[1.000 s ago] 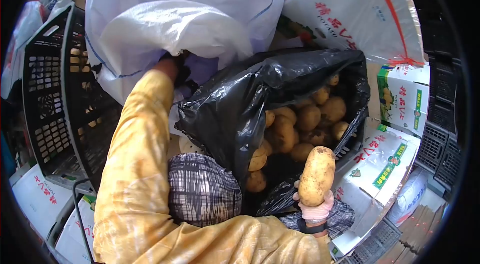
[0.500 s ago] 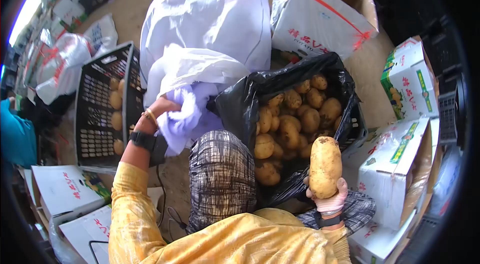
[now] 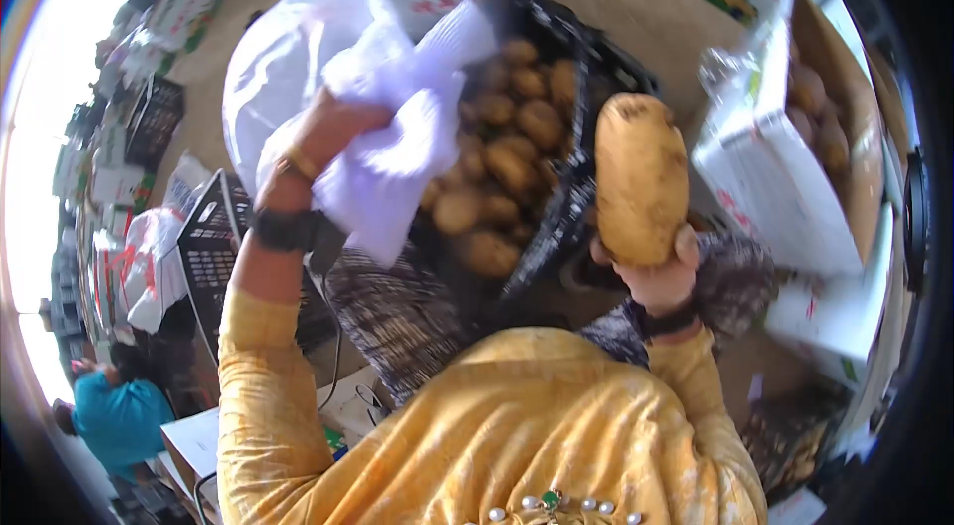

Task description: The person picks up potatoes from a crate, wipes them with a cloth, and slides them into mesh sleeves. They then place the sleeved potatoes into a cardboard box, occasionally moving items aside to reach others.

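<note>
Right grip (image 3: 658, 277) curls round the lower end of a large potato (image 3: 642, 182), thumb on one side and fingers on the other, so that it stands nearly upright above the person's lap. This potato is long and blunt, almost a rounded cylinder, with dull yellow-tan skin and darker, rough flecks at the top end. Left grip (image 3: 333, 133) pinches a bunched cloth (image 3: 397, 128), soft and bluish white, its folds hanging loosely and its upper tip finely ribbed; thumb and fingers close firmly over the fabric.

Between the two, a black bag (image 3: 606, 68) of thin, shiny, crumpled plastic gapes round a heap of potatoes (image 3: 512, 162), mostly smooth and egg-shaped, some smeared by blur. Behind the cloth spreads a smooth white sack (image 3: 268, 88), rounded and slightly glossy. To the right stands a white cardboard box (image 3: 775, 187) with a raw brown inner face, clear crinkled film at its corner and rounded shapes inside. A black plastic crate (image 3: 204, 247) with a gridded wall is at the left. Crinkled yellow sleeves (image 3: 263, 376) cover the arms, and the dark trousers (image 3: 388, 316) carry a streaky pale pattern.
</note>
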`<state>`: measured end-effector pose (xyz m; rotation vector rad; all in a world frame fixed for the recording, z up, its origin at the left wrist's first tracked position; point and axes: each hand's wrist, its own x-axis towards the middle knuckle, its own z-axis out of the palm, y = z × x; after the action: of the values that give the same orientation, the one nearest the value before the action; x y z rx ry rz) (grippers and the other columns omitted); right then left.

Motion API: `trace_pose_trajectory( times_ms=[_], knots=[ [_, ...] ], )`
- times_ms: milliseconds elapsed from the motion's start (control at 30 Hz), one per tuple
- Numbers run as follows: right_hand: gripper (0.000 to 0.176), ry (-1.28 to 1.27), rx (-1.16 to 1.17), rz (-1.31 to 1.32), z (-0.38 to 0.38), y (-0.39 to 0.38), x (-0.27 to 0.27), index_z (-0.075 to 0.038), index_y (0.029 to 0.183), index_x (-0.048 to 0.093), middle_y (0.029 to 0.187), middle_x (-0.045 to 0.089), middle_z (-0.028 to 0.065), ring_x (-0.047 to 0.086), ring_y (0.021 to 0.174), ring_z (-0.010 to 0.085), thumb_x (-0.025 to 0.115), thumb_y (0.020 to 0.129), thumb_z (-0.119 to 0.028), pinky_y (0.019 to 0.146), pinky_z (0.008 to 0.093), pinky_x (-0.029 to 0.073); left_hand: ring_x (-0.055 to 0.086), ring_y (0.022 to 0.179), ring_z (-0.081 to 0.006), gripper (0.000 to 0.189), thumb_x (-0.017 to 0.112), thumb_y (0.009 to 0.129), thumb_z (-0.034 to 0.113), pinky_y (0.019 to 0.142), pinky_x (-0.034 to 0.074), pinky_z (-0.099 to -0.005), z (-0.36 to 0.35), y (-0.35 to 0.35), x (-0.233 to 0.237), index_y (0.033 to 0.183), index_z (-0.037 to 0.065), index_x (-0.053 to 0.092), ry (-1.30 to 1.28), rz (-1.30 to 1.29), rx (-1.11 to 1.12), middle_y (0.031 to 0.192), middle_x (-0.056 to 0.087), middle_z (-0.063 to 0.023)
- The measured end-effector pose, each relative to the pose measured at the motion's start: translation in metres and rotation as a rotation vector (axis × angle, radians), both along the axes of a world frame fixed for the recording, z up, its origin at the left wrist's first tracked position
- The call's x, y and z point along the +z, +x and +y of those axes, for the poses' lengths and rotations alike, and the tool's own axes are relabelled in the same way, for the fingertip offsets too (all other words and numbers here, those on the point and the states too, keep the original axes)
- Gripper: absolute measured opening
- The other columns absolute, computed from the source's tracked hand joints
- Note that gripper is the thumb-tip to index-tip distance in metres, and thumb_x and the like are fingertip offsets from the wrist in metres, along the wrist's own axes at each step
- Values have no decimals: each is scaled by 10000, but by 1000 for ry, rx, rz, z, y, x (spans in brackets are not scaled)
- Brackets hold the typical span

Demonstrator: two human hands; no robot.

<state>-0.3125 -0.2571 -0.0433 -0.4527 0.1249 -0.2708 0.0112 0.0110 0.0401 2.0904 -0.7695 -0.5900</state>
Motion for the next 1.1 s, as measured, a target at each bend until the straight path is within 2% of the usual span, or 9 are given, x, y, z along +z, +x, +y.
trace_pose_trajectory(
  times_ms=[267, 333, 400, 467, 533, 667, 767, 867, 1100],
  knots=[
    [822, -84, -77, 36, -25, -17, 6, 28, 1393, 330, 1267, 513, 257, 575, 1080, 431, 700, 745, -316, 713, 524, 574, 662, 839, -329, 365, 707, 793, 283, 748, 525, -397, -120, 26, -175, 1038, 31, 608, -80, -433, -28, 895, 667, -173],
    [813, -92, -92, 46, -27, -15, 6, 28, 1394, 327, 1279, 510, 237, 578, 1094, 401, 704, 745, -283, 726, 509, 580, 664, 847, -326, 390, 708, 793, 280, 775, 532, -401, -125, -12, -109, 1074, 36, 590, -252, 308, 103, 922, 666, -190],
    [802, -99, -97, 62, -25, -10, 10, 21, 1397, 320, 1294, 506, 193, 581, 1118, 349, 716, 745, -229, 747, 474, 590, 652, 866, -323, 397, 738, 769, 312, 812, 526, -430, -123, -25, -107, 1023, 24, 633, -394, 434, 192, 934, 662, -162],
    [800, -100, -81, 80, -20, -6, 14, 12, 1398, 318, 1299, 505, 169, 581, 1129, 326, 724, 745, -207, 755, 454, 594, 634, 830, -337, 385, 757, 738, 344, 785, 516, -465, -111, -32, -125, 939, 23, 684, 140, -613, 140, 911, 651, -127],
    [801, -59, -3, 37, -18, 2, 12, -5, 1396, 321, 1299, 502, 152, 585, 1120, 320, 742, 737, -180, 738, 423, 600, 626, 844, -333, 416, 774, 692, 388, 787, 502, -459, -109, -39, -112, 885, 24, 712, 225, -963, 183, 934, 648, -123],
    [897, -95, -30, 72, -8, 13, 5, -12, 1454, 270, 1374, 462, 134, 507, 1230, 275, 770, 719, -122, 986, 396, 472, 664, 740, -346, 347, 806, 672, 279, 665, 525, -404, -116, -76, -74, 829, 4, 666, -119, -442, 333, 818, 680, -171],
    [989, -148, -41, 89, -2, 18, 10, -9, 1479, 238, 1414, 434, 131, 450, 1283, 232, 817, 683, -102, 1076, 359, 359, 676, 677, -207, 305, 751, 729, 236, 625, 520, -334, -120, -110, -61, 876, -12, 649, -176, -174, 308, 755, 684, -153],
    [1052, -312, -92, 160, 5, 17, 6, 3, 1479, 240, 1426, 426, 126, 440, 1286, 213, 862, 637, -100, 1077, 341, 347, 611, 654, -80, 219, 677, 811, 173, 603, 497, -267, -116, -152, -57, 901, -25, 652, -274, -73, 160, 701, 657, -65],
    [1045, -720, -116, 143, 14, 19, 9, 14, 1461, 288, 1414, 436, 124, 439, 1270, 181, 890, 623, -151, 1057, 315, 362, 657, 808, -114, 199, 552, 860, 44, 680, 534, -271, -96, -150, -74, 1004, -51, 652, -673, 581, 379, 945, 678, -64]
  ],
)
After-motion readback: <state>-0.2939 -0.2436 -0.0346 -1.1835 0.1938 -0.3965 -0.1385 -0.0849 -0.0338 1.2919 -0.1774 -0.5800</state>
